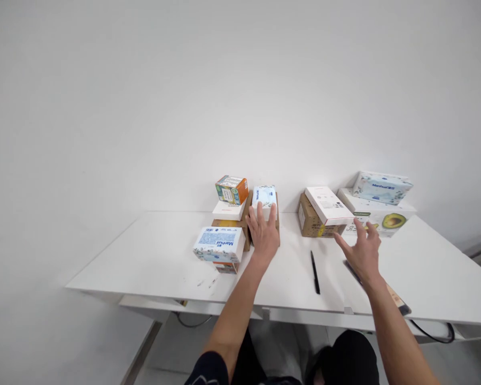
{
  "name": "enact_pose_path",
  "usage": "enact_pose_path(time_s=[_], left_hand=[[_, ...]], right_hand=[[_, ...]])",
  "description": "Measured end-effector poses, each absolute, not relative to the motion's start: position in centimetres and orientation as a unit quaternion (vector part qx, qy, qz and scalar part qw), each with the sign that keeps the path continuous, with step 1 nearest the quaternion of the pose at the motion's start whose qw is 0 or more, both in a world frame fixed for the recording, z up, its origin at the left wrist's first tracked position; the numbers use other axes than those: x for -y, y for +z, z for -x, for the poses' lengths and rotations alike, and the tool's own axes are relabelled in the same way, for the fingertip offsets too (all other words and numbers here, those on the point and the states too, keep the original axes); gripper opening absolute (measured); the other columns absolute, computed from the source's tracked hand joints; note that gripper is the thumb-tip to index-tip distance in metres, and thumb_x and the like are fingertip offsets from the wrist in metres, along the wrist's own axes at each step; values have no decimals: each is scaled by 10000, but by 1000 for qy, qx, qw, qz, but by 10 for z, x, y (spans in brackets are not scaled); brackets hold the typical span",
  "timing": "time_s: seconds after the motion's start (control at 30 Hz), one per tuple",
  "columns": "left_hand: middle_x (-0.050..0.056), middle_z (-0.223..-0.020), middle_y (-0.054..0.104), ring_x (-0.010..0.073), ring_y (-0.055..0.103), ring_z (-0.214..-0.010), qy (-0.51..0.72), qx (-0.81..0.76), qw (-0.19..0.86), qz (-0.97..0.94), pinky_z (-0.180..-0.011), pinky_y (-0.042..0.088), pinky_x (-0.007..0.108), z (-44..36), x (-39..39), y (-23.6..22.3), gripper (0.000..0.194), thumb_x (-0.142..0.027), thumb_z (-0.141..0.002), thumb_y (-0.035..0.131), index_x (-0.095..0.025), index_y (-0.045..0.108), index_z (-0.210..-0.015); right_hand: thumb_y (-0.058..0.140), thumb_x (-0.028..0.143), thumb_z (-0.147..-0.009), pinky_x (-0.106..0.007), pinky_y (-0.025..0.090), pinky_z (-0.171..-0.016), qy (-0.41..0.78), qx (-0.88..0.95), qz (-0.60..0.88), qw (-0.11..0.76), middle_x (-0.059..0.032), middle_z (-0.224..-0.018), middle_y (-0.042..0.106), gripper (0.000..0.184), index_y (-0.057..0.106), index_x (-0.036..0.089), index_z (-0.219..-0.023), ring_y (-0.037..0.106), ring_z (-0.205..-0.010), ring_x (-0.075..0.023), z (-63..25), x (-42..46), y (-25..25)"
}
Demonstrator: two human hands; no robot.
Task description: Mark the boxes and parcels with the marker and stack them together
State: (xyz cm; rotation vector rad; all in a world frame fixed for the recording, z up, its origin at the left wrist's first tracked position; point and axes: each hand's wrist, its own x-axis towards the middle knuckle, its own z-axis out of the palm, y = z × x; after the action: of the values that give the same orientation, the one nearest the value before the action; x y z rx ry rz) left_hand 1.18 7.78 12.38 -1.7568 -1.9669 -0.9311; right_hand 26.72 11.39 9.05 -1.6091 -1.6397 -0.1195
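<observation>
My left hand (pixel 263 234) has its fingers spread at the near end of a light blue and white tissue pack (pixel 265 194). That pack lies on a brown cardboard box (pixel 278 227), mostly hidden behind the hand. My right hand (pixel 363 251) is open, fingers apart, with nothing in it. It hovers just in front of a flat white box (pixel 327 204), which rests slanted on another brown cardboard box (pixel 310 219). Behind the right hand stands a white box with an avocado picture (pixel 393 221), topped by a second tissue pack (pixel 381 187).
At left, an orange and green carton (pixel 231 190) sits on a small white box (pixel 226 212). A third tissue pack (pixel 219 243) rests on an orange carton (pixel 226 267). A black pen (pixel 315 274) lies mid-table. A dark-edged flat object (pixel 404 308) is partly under my right arm.
</observation>
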Motion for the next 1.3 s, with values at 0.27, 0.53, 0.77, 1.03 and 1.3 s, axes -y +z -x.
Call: enact_pose_path(time_s=[0.27,0.53,0.77,1.03,1.3], left_hand=[[143,-1376,399,354,230,-1389,-372,603,99,699,-1073,275,612,-34,15,59,545,-52,-795,482,-236,532,-1305],[112,-1213,567,255,474,-1235,-490,560,-165,648,-1059,380,483,-25,31,44,330,-174,-853,485,-207,601,-1160],[115,-1179,623,237,589,-1111,-607,384,-567,402,-999,436,433,-24,21,61,734,-471,-722,733,-215,422,-1336],[78,-1058,691,221,656,-926,-627,397,-603,292,-843,508,357,-25,39,74,608,-276,-592,844,-175,541,-1109],[53,-1046,676,206,638,-947,-607,427,-548,386,-838,503,343,-26,48,72,513,-288,-649,795,-197,516,-1070]], right_hand=[[608,643,-659,-602,258,-1008,86,619,682,380,-262,-1400,306,857,493,115,-1324,322,-1273,-473,-234,-177,114],[370,616,-797,-519,466,-901,314,512,575,556,-129,-1181,591,664,511,191,-1287,557,-1055,-305,-236,-106,123],[407,738,-775,-611,424,-920,786,261,293,478,-115,-1208,660,655,594,312,-1237,652,-978,-350,-207,24,100],[431,652,-844,-537,462,-918,831,204,332,397,-77,-1149,702,510,687,271,-1066,657,-990,-305,-191,66,55],[760,396,-722,-425,484,-939,670,389,434,459,-65,-1205,671,471,638,271,-1160,608,-1096,-287,-202,47,41]])
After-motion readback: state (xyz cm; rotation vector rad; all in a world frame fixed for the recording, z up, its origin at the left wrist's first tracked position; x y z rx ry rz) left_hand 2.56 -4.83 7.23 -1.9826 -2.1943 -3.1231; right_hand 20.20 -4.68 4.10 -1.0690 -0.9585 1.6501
